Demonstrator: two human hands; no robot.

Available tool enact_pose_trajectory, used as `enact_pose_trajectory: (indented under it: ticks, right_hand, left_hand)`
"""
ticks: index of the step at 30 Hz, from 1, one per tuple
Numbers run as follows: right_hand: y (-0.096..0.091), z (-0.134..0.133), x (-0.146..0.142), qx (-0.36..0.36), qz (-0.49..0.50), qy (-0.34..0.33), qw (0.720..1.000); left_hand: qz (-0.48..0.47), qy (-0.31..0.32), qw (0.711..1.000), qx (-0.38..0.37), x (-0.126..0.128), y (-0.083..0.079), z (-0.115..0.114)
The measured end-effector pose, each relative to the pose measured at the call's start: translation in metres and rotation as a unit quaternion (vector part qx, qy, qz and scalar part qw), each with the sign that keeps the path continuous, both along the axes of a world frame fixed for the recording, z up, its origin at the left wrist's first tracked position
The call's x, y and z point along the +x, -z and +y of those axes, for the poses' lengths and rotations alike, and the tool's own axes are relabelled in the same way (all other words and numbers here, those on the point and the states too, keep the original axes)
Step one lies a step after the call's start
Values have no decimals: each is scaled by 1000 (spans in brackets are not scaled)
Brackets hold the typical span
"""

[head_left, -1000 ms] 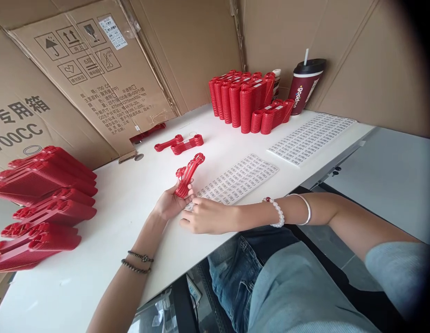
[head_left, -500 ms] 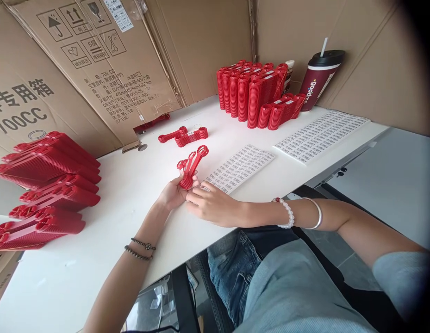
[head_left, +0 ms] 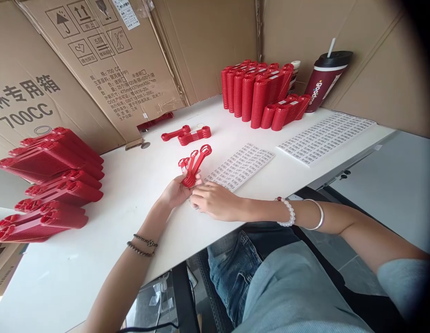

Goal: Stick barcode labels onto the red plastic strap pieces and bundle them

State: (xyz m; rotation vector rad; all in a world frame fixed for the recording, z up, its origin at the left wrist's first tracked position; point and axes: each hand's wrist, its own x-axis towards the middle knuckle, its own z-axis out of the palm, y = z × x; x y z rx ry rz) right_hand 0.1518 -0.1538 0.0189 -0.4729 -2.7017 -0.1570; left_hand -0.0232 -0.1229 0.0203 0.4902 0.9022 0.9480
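Observation:
My left hand (head_left: 176,190) is closed around a few red plastic strips with ring-shaped ends (head_left: 194,167), fanned out above the white table. Close beside it, my right hand (head_left: 216,201) has its fingers curled together near the lower ends of the strips. Whatever those fingertips hold, if anything, is hidden. Just beyond the right hand lies a sheet of small printed labels (head_left: 240,165), its near corner partly covered by the fingers. Behind the held strips, a small bundle of the same strips (head_left: 194,135) and another piece (head_left: 175,133) rest on the table.
Tall stacks of red strips (head_left: 256,95) stand at the back, beside a maroon lidded cup (head_left: 326,83) with a straw. More stacks (head_left: 58,185) sit at the left. Another label sheet (head_left: 326,136) lies to the right. Cardboard (head_left: 215,46) walls the table's far side.
The strips in my left hand are spread slightly wider apart. My right hand has shifted a little, its fingers more tucked in. The whole view has moved slightly.

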Motion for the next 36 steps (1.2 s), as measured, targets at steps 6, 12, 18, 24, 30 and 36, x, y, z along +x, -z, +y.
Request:
enact_pose_trajectory:
  ticks: [6,12,18,24,30,36]
  right_hand:
    - [8,-3,-3,187,39,9,982]
    - [14,-11,8,195,75,-49,977]
    - [-11,-23,32,-25,89,-161,983]
    - [-3,3,30,-119,41,-57,990]
    - [8,9,18,-231,22,-54,971]
    - [7,10,6,-192,38,-35,980]
  left_hand:
    - [-7,12,1000,20,-3,5,3]
    - [-10,23,999,39,-6,11,6]
    - [-2,11,999,36,-3,8,3]
    - [-15,11,1000,21,-5,11,6]
    - [-18,31,998,42,-9,15,7]
    - [-29,47,997,58,-12,17,5]
